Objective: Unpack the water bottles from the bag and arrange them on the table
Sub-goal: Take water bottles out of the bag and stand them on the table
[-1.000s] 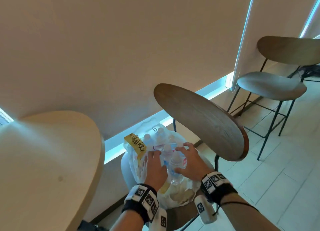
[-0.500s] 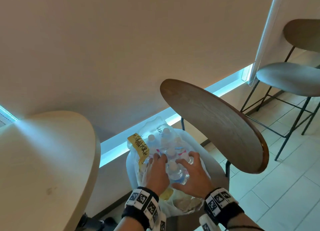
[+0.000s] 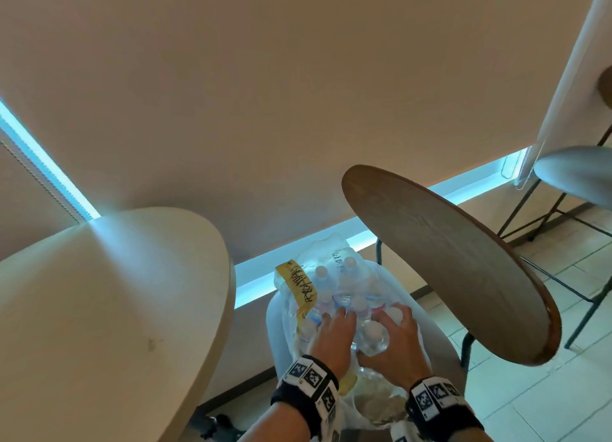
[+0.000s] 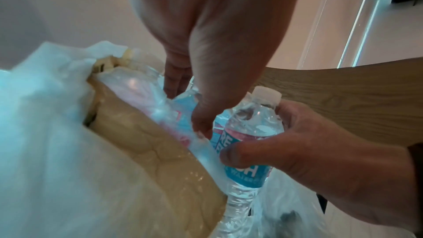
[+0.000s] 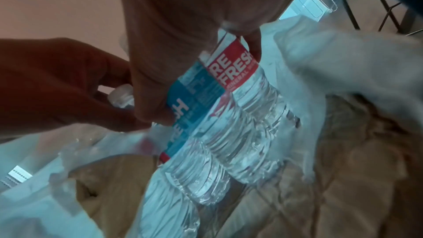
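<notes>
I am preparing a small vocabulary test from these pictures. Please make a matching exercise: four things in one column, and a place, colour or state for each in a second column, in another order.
Things:
1. right hand
2. left hand
3. yellow tag
4. round table

Descriptions:
a. pale cream, left of the bag
b. grips a water bottle by its label
c. handwritten, on the plastic wrap
d. fingers reach down among the wrapped bottles

Pairs: 1-b, 2-d, 3-c, 4-a
</notes>
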